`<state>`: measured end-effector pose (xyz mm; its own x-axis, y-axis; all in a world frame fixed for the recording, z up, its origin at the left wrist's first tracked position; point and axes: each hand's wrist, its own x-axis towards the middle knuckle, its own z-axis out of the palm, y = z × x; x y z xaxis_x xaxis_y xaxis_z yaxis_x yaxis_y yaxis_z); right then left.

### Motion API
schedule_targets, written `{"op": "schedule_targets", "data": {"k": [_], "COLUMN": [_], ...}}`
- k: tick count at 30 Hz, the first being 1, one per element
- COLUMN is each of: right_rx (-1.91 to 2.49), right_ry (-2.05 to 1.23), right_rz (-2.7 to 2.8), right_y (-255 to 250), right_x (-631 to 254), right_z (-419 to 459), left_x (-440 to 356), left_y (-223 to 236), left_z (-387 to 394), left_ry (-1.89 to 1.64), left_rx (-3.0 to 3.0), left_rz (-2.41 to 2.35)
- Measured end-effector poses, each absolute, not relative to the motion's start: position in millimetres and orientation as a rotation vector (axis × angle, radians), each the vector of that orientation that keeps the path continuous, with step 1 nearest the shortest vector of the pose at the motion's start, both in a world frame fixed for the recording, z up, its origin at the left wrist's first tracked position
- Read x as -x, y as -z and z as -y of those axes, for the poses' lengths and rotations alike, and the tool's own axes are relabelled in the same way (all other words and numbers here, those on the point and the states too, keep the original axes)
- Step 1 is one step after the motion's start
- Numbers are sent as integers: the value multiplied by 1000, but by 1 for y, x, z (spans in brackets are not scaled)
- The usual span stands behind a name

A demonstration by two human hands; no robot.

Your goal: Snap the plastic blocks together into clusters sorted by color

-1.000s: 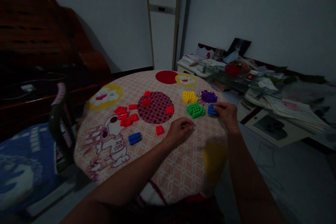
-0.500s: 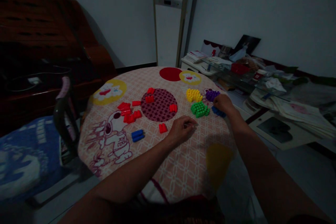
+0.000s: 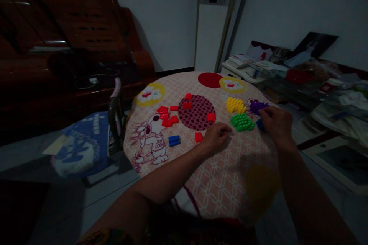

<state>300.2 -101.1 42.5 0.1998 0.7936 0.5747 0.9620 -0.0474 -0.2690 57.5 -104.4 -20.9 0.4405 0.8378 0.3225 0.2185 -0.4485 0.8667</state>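
My right hand (image 3: pixel 276 124) is at the table's right side, its fingertips pinched together at the edge of a cluster of purple knobbly pieces (image 3: pixel 258 107). Whatever is in the pinch, if anything, is too small and dark to make out. Blue pieces (image 3: pixel 260 124) lie partly hidden under this hand. My left hand (image 3: pixel 216 138) rests on the cloth, fingers loosely bent and a gap showing by the thumb, with nothing visible in it. Just right of it is a green cluster (image 3: pixel 242 122), and behind that a yellow cluster (image 3: pixel 235 105). A red piece (image 3: pixel 198 137) lies beside my left wrist.
Several red plastic pieces (image 3: pixel 170 121) and a blue block (image 3: pixel 174 140) are spread over the left half of the round table's patterned cloth (image 3: pixel 224 176). A chair (image 3: pixel 115 118) stands at left, a wooden bench (image 3: pixel 94 34) behind it. Cluttered glass shelving (image 3: pixel 307 95) borders the right.
The view has swung left, so everything sits further right in the picture. My right hand has lifted slightly, fingertips still near the purple cluster. My left hand stays resting on the cloth.
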Motion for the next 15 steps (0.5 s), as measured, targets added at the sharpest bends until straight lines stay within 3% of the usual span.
{"op": "schedule_targets", "data": {"k": [6,15], "right_rx": [1559,1525], "right_ry": [-50,-237], "right_rz": [1573,1577], "right_y": [-1,51], "right_x": [-239,-227], "right_z": [146,145], "left_x": [-12,100], "left_y": [-7,-38], "left_z": [78,90], "left_ry": [-948,113], "left_rx": [-2194,-2408], "left_rz": [-1197,-1648]}}
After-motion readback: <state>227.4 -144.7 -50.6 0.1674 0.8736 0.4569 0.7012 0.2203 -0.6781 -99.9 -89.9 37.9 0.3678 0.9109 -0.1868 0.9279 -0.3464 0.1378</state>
